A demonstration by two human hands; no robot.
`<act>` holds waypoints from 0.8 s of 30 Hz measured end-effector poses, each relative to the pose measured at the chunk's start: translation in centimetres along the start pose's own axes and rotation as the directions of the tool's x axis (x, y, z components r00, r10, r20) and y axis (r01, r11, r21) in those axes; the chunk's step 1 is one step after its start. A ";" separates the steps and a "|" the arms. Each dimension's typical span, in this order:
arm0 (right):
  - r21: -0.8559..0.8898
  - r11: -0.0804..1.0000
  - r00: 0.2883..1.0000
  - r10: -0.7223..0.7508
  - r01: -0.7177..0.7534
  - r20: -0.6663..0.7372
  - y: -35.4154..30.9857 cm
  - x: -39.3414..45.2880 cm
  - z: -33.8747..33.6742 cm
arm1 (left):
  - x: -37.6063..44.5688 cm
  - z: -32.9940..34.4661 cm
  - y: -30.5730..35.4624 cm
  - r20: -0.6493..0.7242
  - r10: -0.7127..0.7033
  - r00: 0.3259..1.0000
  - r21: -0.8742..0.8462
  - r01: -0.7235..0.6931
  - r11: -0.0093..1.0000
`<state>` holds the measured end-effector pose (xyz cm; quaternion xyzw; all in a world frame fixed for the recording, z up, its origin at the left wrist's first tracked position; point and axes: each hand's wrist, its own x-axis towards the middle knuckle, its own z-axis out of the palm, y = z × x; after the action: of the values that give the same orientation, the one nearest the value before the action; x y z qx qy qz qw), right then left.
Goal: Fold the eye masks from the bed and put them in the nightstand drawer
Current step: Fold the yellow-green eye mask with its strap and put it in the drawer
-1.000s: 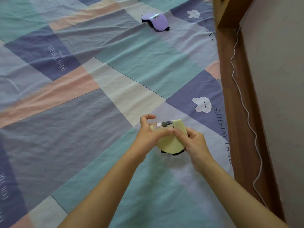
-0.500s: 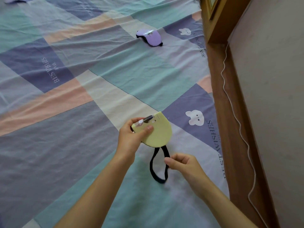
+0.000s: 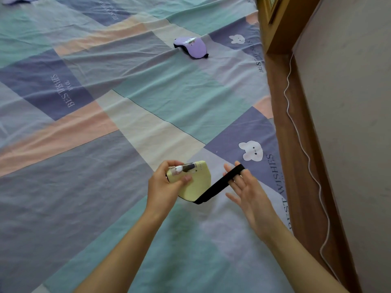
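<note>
left hand (image 3: 167, 185) pinches folded yellow eye mask (image 3: 195, 182) above bed (image 3: 84, 187). right hand (image 3: 247, 187) just beside mask, fingers (image 3: 229, 169) spread, black strap (image 3: 220, 183) stretched taut over them. purple eye mask (image 3: 193, 47) lies well beyond yellow mask, on sheet near wooden frame (image 3: 296, 144).

Your one head view looks forward and down — close over the bed (image 3: 105, 187), wall (image 3: 349, 102) at right.
</note>
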<state>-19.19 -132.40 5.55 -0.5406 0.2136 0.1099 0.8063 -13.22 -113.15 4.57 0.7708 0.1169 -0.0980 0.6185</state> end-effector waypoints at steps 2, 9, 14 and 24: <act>-0.453 0.891 1.000 0.012 -0.022 -0.025 0.6 0.0 -0.4 | -0.1 -0.1 0.3 -0.031 -0.006 1.000 -0.059 0.004 0.998; -0.635 0.770 0.995 0.006 0.058 0.099 0.9 -1.5 -0.8 | 0.8 -0.8 0.5 -0.284 -0.060 0.957 -0.220 -0.004 0.975; 0.430 0.896 0.993 0.087 -0.114 0.083 0.2 -2.4 0.4 | 0.1 -0.7 0.0 -0.280 -0.082 0.957 -0.230 0.016 0.973; 0.066 0.995 0.986 -0.058 0.069 -0.154 2.6 -3.2 2.3 | -1.8 0.1 0.2 -0.044 -0.103 0.994 -0.329 0.082 0.941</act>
<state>-22.54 -129.09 5.60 -0.5248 0.2607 0.0350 0.8095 -14.88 -113.35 5.28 0.6541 0.1863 -0.0826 0.7284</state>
